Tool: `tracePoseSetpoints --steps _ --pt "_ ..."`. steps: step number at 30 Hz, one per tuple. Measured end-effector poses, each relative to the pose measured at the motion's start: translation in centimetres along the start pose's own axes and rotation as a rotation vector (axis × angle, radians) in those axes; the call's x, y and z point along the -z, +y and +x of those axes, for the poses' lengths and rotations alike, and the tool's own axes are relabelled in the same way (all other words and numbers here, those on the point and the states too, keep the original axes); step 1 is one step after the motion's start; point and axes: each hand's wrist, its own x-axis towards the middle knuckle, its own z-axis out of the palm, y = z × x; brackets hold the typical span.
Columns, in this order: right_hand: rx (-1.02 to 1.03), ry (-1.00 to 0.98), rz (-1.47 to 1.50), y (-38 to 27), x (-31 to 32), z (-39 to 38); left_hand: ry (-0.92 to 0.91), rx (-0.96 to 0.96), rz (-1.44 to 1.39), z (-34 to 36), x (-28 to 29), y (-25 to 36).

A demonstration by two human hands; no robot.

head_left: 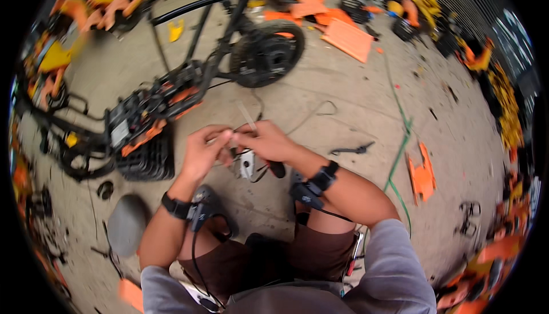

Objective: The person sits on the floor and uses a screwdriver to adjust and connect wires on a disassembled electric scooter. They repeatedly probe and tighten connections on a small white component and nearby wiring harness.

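Over the floor in front of my knees, my left hand (201, 149) and my right hand (267, 141) meet at the fingertips, both pinched closed. A screwdriver lies through my right hand; its pale, blurred shaft (246, 114) points away from me and its dark handle (277, 169) comes out below the palm. Just beneath the fingers is a small silver part (247, 164) with thin dark wires. What my left fingertips pinch is too small to make out. Each wrist wears a black strap with a cabled device.
A stripped black scooter frame (197, 34) with its wheel (267, 54) stands ahead to the left. A grey seat (127, 225) lies at my left. Orange panels (347, 38), a green strap (398, 155), an orange piece (422, 174) and a black lever-like part (353, 149) lie on the concrete.
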Motion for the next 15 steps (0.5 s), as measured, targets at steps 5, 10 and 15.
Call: tracePoseSetpoints --steps 5,10,15 --pt "-0.184 0.132 0.095 -2.7 -0.7 -0.7 0.02 -0.037 -0.217 -0.3 0.8 -1.0" --pt "-0.059 0.219 0.12 -2.2 -0.6 -0.2 0.033 -0.056 -0.235 -0.2 1.4 -1.9" --pt "-0.093 0.162 0.126 -2.7 -0.2 -0.3 0.116 -0.176 0.058 0.0 0.6 -1.5"
